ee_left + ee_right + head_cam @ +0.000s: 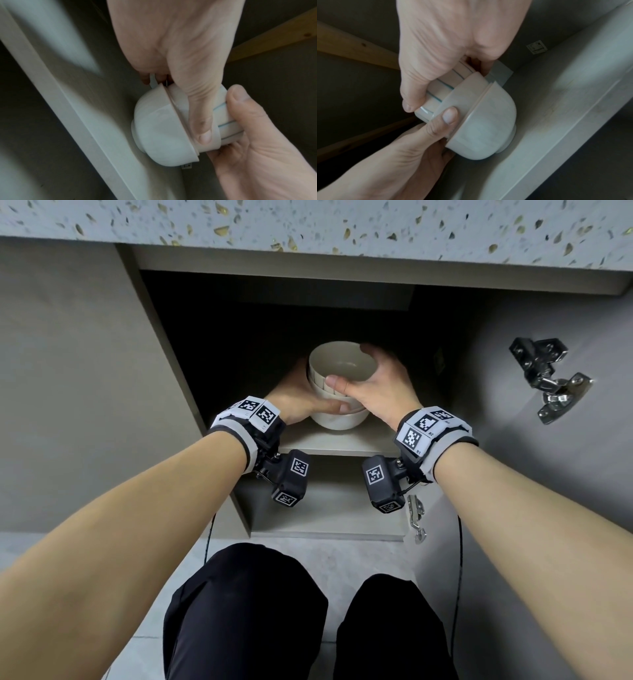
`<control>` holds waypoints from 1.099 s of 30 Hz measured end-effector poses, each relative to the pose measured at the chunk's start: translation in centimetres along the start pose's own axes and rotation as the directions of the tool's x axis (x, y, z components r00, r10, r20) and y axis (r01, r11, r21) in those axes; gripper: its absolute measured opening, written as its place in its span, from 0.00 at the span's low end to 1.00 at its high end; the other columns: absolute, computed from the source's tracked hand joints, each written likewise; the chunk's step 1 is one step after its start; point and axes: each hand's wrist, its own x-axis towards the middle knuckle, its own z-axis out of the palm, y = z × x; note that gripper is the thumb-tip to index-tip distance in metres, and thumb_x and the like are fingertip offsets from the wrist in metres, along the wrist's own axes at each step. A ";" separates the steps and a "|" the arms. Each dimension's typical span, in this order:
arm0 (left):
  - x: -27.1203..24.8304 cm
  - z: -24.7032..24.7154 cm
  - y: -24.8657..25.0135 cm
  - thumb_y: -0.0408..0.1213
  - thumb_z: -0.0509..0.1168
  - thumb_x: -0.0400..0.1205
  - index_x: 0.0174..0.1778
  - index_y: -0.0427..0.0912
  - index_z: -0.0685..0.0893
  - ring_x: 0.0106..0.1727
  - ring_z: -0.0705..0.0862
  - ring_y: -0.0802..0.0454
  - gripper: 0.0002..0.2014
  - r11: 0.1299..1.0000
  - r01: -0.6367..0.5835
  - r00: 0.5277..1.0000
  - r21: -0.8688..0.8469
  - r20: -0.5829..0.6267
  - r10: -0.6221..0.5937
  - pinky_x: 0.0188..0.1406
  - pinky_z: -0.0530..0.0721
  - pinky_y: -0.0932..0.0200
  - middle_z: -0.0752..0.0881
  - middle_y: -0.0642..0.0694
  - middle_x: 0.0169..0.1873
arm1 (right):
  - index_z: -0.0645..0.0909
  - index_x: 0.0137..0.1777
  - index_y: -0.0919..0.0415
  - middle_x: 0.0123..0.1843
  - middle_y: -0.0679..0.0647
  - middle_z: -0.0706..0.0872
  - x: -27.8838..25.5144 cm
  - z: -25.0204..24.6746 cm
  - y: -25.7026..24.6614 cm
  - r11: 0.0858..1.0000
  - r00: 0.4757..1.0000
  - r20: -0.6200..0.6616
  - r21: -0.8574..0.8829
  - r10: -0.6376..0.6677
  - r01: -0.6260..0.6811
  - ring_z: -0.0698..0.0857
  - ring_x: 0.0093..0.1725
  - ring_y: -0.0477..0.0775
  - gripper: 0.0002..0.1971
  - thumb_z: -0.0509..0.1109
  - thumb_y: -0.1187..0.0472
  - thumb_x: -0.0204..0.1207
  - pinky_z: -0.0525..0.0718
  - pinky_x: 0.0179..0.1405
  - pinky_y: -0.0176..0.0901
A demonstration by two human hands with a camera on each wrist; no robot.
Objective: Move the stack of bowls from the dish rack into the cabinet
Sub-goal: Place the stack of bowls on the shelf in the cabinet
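Note:
A stack of white bowls (337, 378) stands on the upper shelf (342, 441) inside the open cabinet, the bottom bowl's foot touching the shelf. The top bowl has thin blue vertical lines (436, 86). My left hand (301, 400) grips the stack's left side, its thumb across the front of the lower bowls (161, 129). My right hand (376, 381) grips the right side, with its thumb on the near wall and its fingers over the far rim. In the left wrist view my left hand (197, 108) and right hand (248, 121) both wrap the stack (488, 121).
The cabinet door stands open at the right, with a metal hinge (544, 378) on it and another hinge (416, 518) lower down. A speckled countertop (308, 224) overhangs the opening. A lower shelf (325, 508) lies beneath. My knees (246, 611) are close to the cabinet front.

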 end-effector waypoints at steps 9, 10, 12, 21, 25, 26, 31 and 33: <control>-0.1 0.1 -0.3 0.27 0.84 0.67 0.72 0.38 0.75 0.60 0.84 0.69 0.38 1.000 -0.012 1.000 0.021 -0.003 0.012 0.60 0.80 0.75 0.86 0.47 0.63 | 0.72 0.80 0.56 0.79 0.56 0.77 -0.3 0.4 0.1 1.000 0.999 -0.034 0.002 0.005 -0.005 0.76 0.77 0.55 0.46 0.81 0.38 0.65 0.71 0.66 0.37; -0.2 0.1 -0.3 0.28 0.84 0.67 0.73 0.39 0.75 0.62 0.84 0.66 0.38 0.999 -0.004 1.000 0.033 -0.008 0.005 0.63 0.79 0.74 0.86 0.47 0.64 | 0.72 0.80 0.56 0.79 0.56 0.77 -0.3 0.4 0.0 1.000 0.999 -0.036 -0.001 0.003 -0.004 0.76 0.77 0.55 0.46 0.81 0.37 0.65 0.72 0.67 0.38; -0.1 0.1 -0.4 0.31 0.85 0.66 0.74 0.38 0.74 0.66 0.84 0.58 0.40 0.998 0.005 1.000 0.055 -0.018 -0.004 0.68 0.79 0.65 0.86 0.46 0.65 | 0.72 0.80 0.56 0.79 0.57 0.77 -0.3 0.4 0.0 1.000 0.999 -0.037 -0.004 0.003 -0.003 0.76 0.78 0.56 0.46 0.81 0.37 0.65 0.72 0.68 0.39; 0.2 0.1 -1.3 0.33 0.86 0.65 0.75 0.36 0.73 0.70 0.83 0.52 0.43 0.997 -0.015 1.000 0.076 -0.004 0.015 0.74 0.79 0.54 0.85 0.43 0.67 | 0.72 0.80 0.57 0.79 0.57 0.77 -0.4 0.4 0.3 1.000 1.000 -0.029 -0.007 -0.011 0.010 0.76 0.77 0.55 0.45 0.80 0.38 0.66 0.70 0.66 0.37; -0.1 0.1 -0.9 0.34 0.85 0.66 0.75 0.36 0.72 0.70 0.83 0.51 0.43 0.995 -0.008 1.000 0.097 0.002 0.008 0.74 0.78 0.54 0.84 0.44 0.67 | 0.68 0.82 0.53 0.79 0.55 0.76 -0.3 0.3 0.3 1.000 1.000 -0.012 0.016 -0.014 0.014 0.76 0.77 0.55 0.47 0.81 0.38 0.65 0.74 0.68 0.42; -0.5 0.2 -0.6 0.32 0.85 0.66 0.76 0.35 0.72 0.70 0.82 0.52 0.43 0.994 0.009 1.000 0.110 -0.012 -0.007 0.73 0.78 0.58 0.84 0.45 0.67 | 0.66 0.84 0.52 0.80 0.55 0.75 -0.4 0.2 0.4 0.999 1.000 -0.002 0.031 -0.011 0.011 0.75 0.78 0.55 0.49 0.80 0.37 0.65 0.74 0.71 0.44; -2.6 -0.6 0.3 0.40 0.85 0.67 0.85 0.40 0.57 0.79 0.71 0.51 0.55 0.944 0.115 0.986 0.310 -0.153 -0.069 0.70 0.65 0.69 0.72 0.45 0.79 | 0.63 0.85 0.50 0.85 0.52 0.71 -1.0 -0.8 1.7 0.994 0.999 -0.026 0.103 -0.039 0.041 0.71 0.81 0.53 0.42 0.72 0.36 0.74 0.70 0.77 0.45; -3.8 -1.0 1.1 0.44 0.84 0.68 0.87 0.43 0.52 0.83 0.66 0.49 0.58 0.908 0.181 0.970 0.378 -0.219 -0.102 0.70 0.61 0.68 0.65 0.44 0.84 | 0.66 0.83 0.50 0.84 0.52 0.73 -1.2 -1.1 2.7 0.984 0.993 -0.107 0.166 -0.042 0.059 0.74 0.80 0.52 0.39 0.68 0.35 0.76 0.72 0.80 0.51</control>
